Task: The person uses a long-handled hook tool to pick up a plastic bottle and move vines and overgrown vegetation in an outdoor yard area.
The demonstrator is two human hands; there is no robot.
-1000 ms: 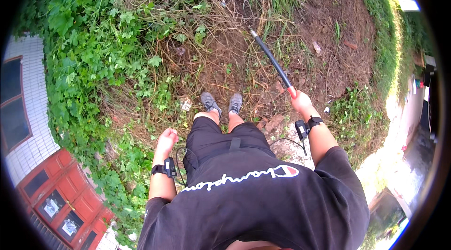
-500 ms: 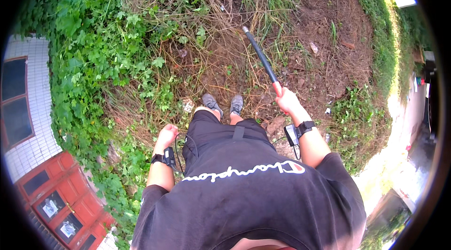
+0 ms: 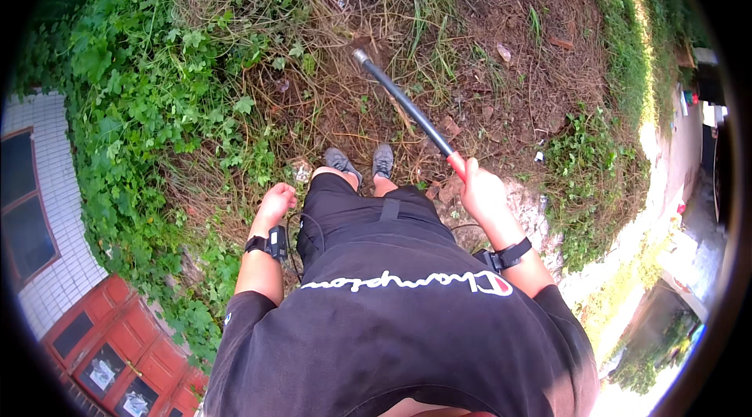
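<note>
- Pole (image 3: 406, 105), black and straight, slants over the brown ground (image 3: 517, 108) ahead of my shoes (image 3: 382, 159); I judge it stiff, sturdy, fairly light.
- My right grip (image 3: 483, 191) wraps closely round it.
- My left grip (image 3: 278, 202) curls loosely closed, holding nothing I can see.
- Red handle (image 3: 456, 162), beside my fingers: probably the surest hold, unless sweat makes it slippery.
- Silvery tip (image 3: 359, 55): likely hard.

My right fingers (image 3: 471, 173) hide part of my stick (image 3: 407, 110). I can't tell what its tip (image 3: 360, 56) touches. The dark edge cuts off the red door (image 3: 146, 332) and the window (image 3: 28, 238). The door's papers (image 3: 102, 374) are too small to read.
</note>
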